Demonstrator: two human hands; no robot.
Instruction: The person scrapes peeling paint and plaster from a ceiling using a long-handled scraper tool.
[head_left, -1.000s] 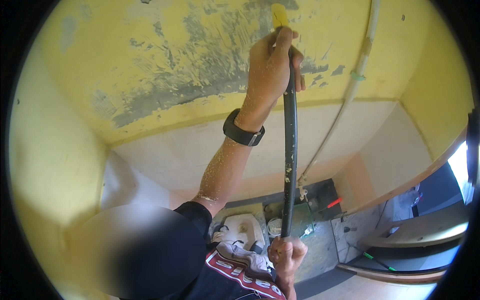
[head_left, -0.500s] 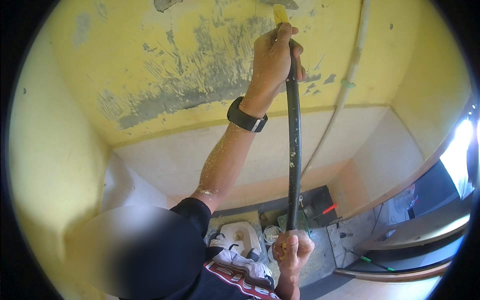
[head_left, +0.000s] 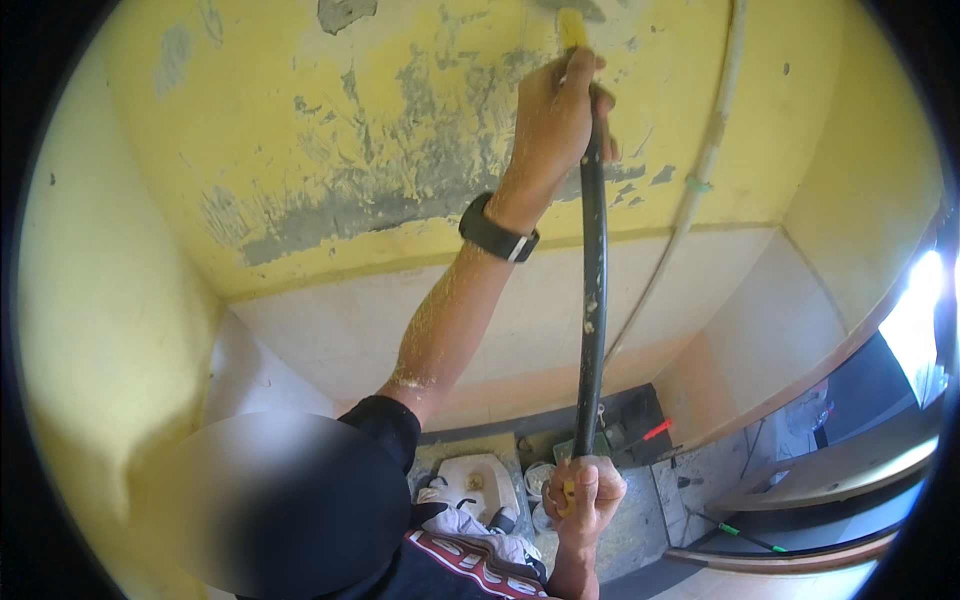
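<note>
A long-handled scraper [head_left: 593, 270] with a black handle, a yellow neck and a metal blade reaches up along a yellow wall [head_left: 440, 130]. My left hand [head_left: 557, 115], closed around the handle just below the yellow neck, is raised high on a stretched arm with a black wristband. Lower down, my right hand [head_left: 588, 492] grips the bottom end of the same handle, where some yellow shows between the fingers. At the top edge the blade lies at the wall, partly cut off. Grey bare patches and scratches mark the paint, and pale flakes cling to my left forearm.
Below is a squat toilet [head_left: 478, 484] in the floor, with a white bucket [head_left: 540, 478] beside it. A red-handled tool [head_left: 655, 430] lies near the wall's foot. A pipe [head_left: 690, 215] runs down the wall at right. A door-like frame [head_left: 840, 475] stands lower right.
The scraper's top end and my left hand have shifted slightly right. The whole view has moved a little too. Both hands keep their hold on the handle.
</note>
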